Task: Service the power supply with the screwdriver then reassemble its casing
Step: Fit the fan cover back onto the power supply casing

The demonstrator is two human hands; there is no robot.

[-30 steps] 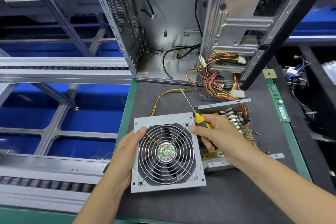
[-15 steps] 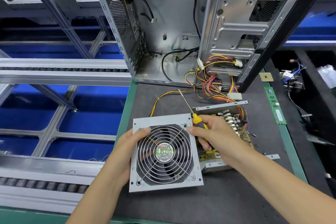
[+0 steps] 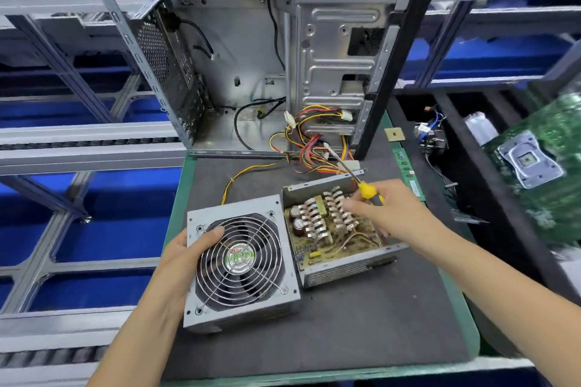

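Note:
The grey power supply cover [image 3: 276,207] with its round fan grille lies on the dark mat, apart from the open base [image 3: 339,267], whose circuit board and heat sinks show. My left hand [image 3: 185,261] grips the cover's left edge, thumb on the grille. My right hand [image 3: 396,214] holds the yellow-handled screwdriver [image 3: 366,190] over the base's far right side, shaft pointing away toward the coloured wire bundle [image 3: 314,154]; its forefinger reaches toward the heat sinks.
An open grey computer case [image 3: 251,50] stands at the back of the mat [image 3: 345,330]. A RAM stick [image 3: 407,171] and a small chip [image 3: 394,134] lie at the right edge. A green motherboard [image 3: 540,166] sits far right. Conveyor rails and blue bins run along the left.
The cover has been shifted left off the base, exposing the circuit board. My right hand has let go of the cover and moved right over the base with the screwdriver.

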